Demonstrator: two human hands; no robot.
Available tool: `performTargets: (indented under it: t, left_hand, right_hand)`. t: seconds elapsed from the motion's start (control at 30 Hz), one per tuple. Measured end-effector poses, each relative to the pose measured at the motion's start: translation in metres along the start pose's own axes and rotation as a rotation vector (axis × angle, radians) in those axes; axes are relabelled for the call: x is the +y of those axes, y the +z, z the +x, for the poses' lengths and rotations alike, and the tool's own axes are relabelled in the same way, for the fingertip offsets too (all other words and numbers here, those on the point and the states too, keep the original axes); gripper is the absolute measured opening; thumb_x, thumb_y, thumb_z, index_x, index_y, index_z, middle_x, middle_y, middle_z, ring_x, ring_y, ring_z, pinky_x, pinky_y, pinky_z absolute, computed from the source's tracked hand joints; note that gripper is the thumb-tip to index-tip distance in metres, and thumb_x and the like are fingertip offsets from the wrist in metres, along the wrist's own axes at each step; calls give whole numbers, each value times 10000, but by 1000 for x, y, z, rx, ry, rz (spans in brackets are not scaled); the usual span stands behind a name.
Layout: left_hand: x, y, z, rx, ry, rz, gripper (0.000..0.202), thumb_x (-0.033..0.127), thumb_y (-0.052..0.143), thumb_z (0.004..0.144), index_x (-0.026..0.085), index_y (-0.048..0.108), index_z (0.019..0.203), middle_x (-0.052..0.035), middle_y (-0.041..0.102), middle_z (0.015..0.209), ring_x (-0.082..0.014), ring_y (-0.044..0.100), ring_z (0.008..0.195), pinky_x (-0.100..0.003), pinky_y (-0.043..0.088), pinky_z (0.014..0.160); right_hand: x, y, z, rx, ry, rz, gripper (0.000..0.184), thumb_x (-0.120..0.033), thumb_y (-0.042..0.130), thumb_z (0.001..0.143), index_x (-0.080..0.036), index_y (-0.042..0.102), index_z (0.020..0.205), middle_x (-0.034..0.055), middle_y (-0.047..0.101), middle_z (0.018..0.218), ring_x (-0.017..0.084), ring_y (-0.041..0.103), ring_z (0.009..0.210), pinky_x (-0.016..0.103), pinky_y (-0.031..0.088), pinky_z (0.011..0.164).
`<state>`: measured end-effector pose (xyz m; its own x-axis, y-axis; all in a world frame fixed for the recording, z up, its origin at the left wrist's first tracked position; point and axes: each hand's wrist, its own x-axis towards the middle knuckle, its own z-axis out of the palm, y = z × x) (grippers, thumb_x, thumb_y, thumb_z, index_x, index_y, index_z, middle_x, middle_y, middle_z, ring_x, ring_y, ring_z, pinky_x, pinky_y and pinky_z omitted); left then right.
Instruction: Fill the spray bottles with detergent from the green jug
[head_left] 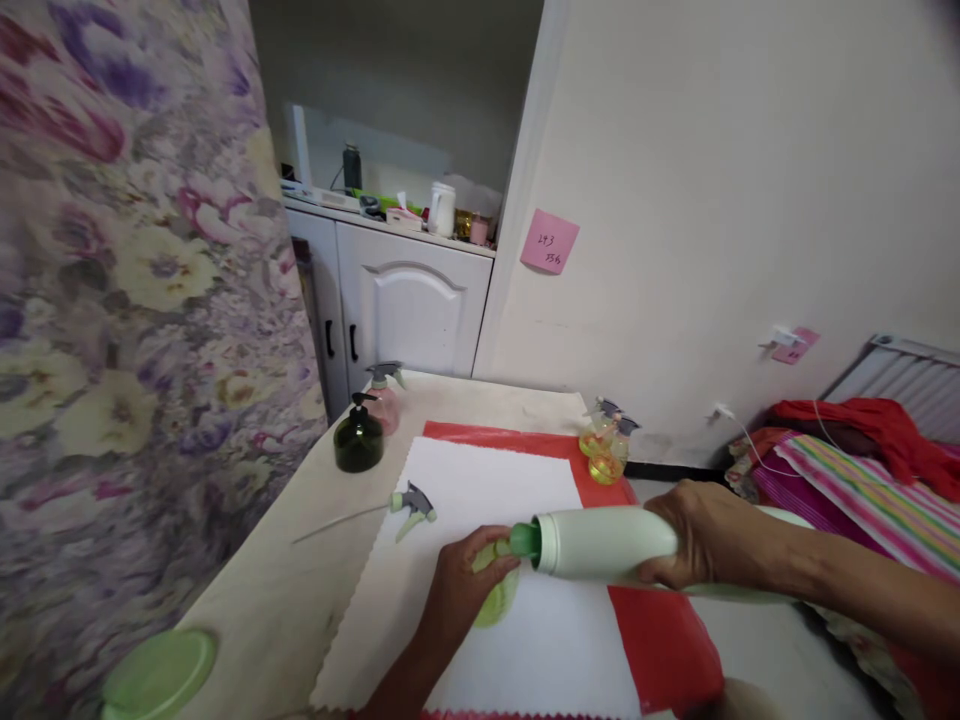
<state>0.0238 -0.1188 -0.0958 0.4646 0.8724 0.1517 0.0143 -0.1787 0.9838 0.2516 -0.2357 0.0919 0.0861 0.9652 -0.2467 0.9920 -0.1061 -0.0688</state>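
Note:
My right hand [694, 535] is wrapped round a pale green jug-like bottle [607, 542], tipped onto its side with its mouth facing left. A darker green piece [525, 541] sits at that mouth; whether it belongs to the bottle cannot be made out. Below it, my left hand [469, 575] closes its fingers round the top of a clear yellow-green bottle [495, 600] on the white sheet [517, 480]. Left of that hand lies a grey and green trigger spray head [412, 508] with its long tube [341, 523] pointing left.
A dark green pump bottle [358, 440] and a pink spray bottle [384, 405] stand at the table's back left. Two yellow spray bottles [607, 460] stand on the red sheet [664, 640] at right. A green round lid [159, 675] lies front left, near the floral curtain [150, 300].

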Motion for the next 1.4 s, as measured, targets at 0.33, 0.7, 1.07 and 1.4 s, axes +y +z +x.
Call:
performTargets:
  t: [0.33,0.7,1.07,1.4]
  left_hand:
    - [-4,1,0,4,-5,11,201,257,712,684,227,743,881,-12,788,895,-239,695,892,-291,496,830]
    - [-2,1,0,3,2,-7,187,244,711,693,229,744,877,-5,789,909,-233,696,904,-283,501,828]
    - [-1,1,-1,6,-15,-21,193,248,708,694,224,741,882,-10,789,913,-233,698,904,-279,508,822]
    - [-2,1,-1,1,-14,-20,198,245,718,689,216,740,883,-15,787,909,-232,696,899,-278,499,825]
  right_hand:
    - [-3,-2,1,14,-9,6,261,-437,681,648,-192,693,737,50,698,647,198,649,598,236,362,512]
    - [2,1,0,36,-33,-35,253,-435,662,667,-196,689,744,52,708,642,194,650,583,246,341,509]
    - [5,2,1,35,-23,-47,252,-479,665,655,-242,689,737,24,698,623,192,663,576,238,334,485]
    - [4,2,1,63,-52,-62,247,-475,652,673,-237,679,737,32,714,636,199,682,593,242,330,489]
